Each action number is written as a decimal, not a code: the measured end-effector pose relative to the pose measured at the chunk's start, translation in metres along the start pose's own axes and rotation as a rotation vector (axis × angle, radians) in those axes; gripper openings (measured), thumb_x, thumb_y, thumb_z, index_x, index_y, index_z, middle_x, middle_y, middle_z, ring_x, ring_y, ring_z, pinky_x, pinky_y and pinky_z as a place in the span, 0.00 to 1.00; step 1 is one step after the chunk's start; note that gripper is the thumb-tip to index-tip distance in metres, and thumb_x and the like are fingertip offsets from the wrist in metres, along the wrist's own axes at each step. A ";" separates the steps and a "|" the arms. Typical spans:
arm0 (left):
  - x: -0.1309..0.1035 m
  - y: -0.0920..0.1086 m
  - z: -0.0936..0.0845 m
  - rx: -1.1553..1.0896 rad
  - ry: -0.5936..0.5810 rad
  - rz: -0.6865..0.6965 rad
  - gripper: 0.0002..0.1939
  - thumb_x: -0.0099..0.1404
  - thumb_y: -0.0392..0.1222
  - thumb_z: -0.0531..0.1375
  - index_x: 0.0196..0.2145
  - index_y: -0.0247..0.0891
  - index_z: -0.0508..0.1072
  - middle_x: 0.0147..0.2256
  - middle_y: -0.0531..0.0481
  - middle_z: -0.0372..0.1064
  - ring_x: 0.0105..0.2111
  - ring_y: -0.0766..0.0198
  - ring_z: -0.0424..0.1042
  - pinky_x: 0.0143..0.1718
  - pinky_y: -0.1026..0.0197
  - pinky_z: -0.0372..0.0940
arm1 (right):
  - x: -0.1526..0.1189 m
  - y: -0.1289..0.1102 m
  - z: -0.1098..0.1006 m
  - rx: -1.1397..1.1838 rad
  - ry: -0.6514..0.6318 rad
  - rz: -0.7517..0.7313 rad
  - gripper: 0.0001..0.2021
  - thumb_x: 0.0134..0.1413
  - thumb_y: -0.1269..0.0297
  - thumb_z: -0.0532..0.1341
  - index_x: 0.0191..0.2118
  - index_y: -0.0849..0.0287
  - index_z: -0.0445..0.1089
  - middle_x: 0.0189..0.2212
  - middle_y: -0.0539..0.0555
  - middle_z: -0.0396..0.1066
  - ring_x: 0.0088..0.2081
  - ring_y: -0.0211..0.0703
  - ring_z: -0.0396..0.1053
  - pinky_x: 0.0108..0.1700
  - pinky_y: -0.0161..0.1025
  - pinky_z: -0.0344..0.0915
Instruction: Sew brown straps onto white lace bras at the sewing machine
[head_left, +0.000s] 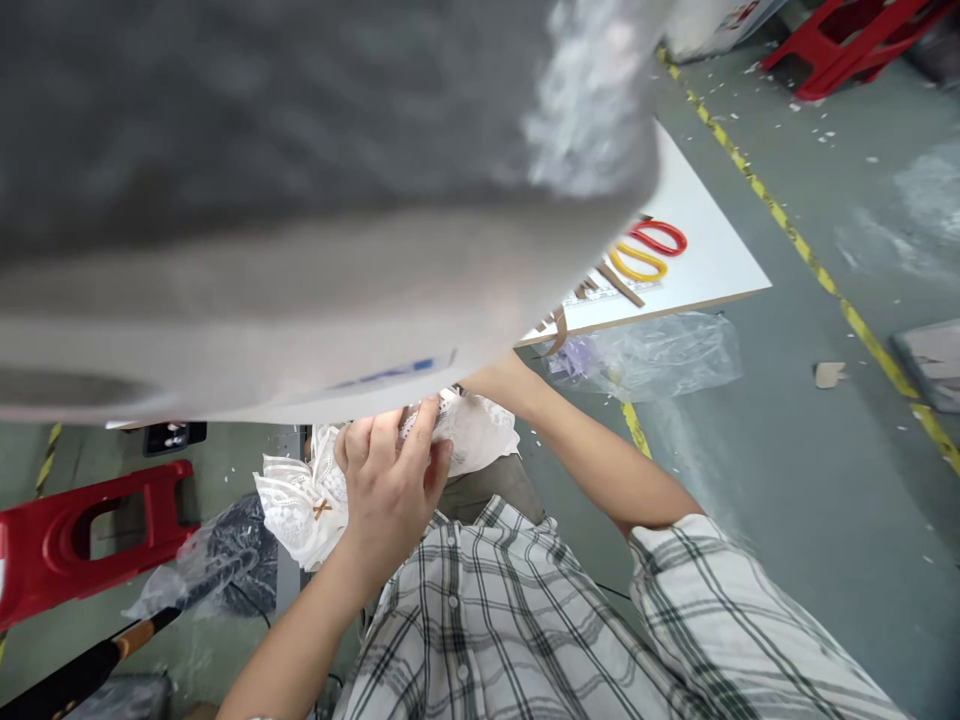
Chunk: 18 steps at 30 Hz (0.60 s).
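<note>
A white lace bra [300, 505] with a small brown bow spreads across my lap area, below the edge of a large pale machine body. My left hand [390, 460] lies on the lace with its fingers bent over it, gripping the fabric near the machine's lower edge. The tips of those fingers are partly covered by the machine. My right hand [491, 380] reaches in from the right; only its wrist end shows, and its fingers are hidden behind the machine. More white fabric hangs between the two hands.
The blurred machine head [337, 290] fills the upper left, very close. Scissors with red and yellow handles [637, 262] and brown strips lie on a white table [705, 240]. Clear plastic [660, 355] hangs beneath it. Red stools [142, 520] stand on the floor, which has yellow-black tape [817, 270].
</note>
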<state>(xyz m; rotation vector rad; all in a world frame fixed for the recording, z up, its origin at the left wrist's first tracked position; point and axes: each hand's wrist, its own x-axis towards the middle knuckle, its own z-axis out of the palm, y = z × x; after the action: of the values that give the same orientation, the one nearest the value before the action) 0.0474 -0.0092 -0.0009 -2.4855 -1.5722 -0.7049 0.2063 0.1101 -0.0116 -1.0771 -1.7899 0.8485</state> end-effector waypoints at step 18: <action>-0.011 -0.031 0.017 -0.845 -0.086 -0.619 0.18 0.70 0.54 0.58 0.49 0.39 0.69 0.47 0.43 0.70 0.48 0.56 0.71 0.46 0.58 0.66 | -0.043 0.012 0.009 0.391 0.181 0.128 0.10 0.63 0.56 0.60 0.42 0.56 0.66 0.37 0.51 0.66 0.31 0.36 0.64 0.34 0.36 0.63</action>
<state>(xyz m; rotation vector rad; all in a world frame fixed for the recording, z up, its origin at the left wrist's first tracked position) 0.0220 0.0017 -0.0251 -2.4756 -2.5180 -1.6560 0.2129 0.0741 -0.0392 -0.9810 -1.3458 1.0880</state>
